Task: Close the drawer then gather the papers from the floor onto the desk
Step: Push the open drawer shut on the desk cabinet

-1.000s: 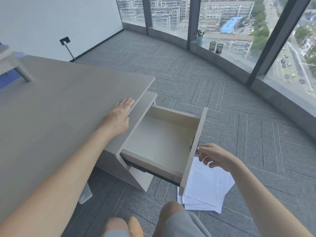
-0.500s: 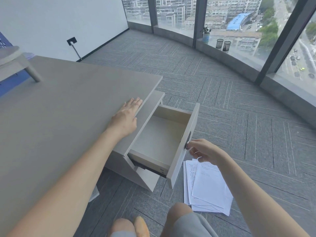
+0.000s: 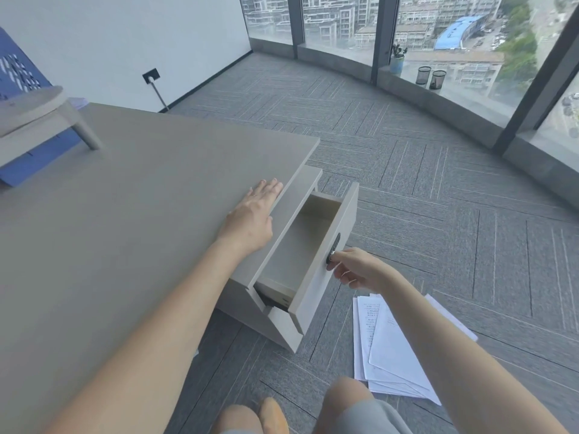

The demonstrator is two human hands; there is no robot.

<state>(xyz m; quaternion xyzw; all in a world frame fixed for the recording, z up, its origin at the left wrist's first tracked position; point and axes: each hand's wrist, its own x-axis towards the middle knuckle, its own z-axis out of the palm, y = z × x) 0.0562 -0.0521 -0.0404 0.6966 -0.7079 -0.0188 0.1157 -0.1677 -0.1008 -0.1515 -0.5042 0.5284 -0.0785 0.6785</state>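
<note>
The beige drawer (image 3: 316, 245) under the desk's right end stands partly open and has nothing inside. My right hand (image 3: 354, 269) touches the dark lock on the drawer front, fingers pinched at it. My left hand (image 3: 253, 214) lies flat, fingers spread, on the grey desk (image 3: 125, 214) near its right edge. A loose stack of white printed papers (image 3: 388, 349) lies on the carpet just right of the drawer unit, partly hidden by my right forearm.
A grey monitor riser (image 3: 37, 111) stands at the desk's back left before a blue panel (image 3: 18, 79). Curved windows with a sill hold two mesh cups (image 3: 430, 77) and a potted plant (image 3: 397, 59). My knees (image 3: 344, 402) are below.
The drawer has slid inward toward the desk, pushed by my right hand at its front. More of the papers on the floor shows. My left hand has stayed on the desk.
</note>
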